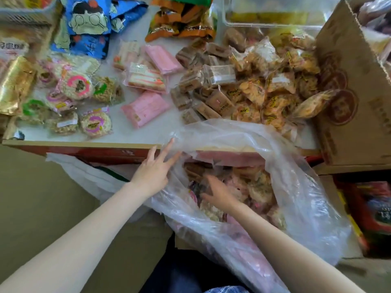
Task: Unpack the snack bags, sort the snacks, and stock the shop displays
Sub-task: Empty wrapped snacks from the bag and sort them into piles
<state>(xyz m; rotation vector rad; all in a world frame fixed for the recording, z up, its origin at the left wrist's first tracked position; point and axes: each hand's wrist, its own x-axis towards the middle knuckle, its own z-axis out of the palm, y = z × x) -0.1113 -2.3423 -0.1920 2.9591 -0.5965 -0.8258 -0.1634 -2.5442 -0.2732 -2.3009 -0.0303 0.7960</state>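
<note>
A big clear bag (243, 187) of mixed snacks sits at 5 o'clock, below the front edge of the worktop (127, 132), its mouth open upward. The left hand (155, 169) rests at the bag's left rim with its fingers straight and spread wide, touching the plastic. The right hand (218, 193) is inside the bag among the packets; it is blurred, so I cannot tell whether it holds one.

On the worktop the snacks lie in groups: round rice cakes (78, 87) at 9 o'clock, pink packs (146, 108) near the centre, brown bars (201, 89) just right of them, and golden crackers (275, 81) at 2 o'clock, spilling against a tilted carton (359, 102) at 3 o'clock. Blue packets (88, 22) lie at 11 o'clock.
</note>
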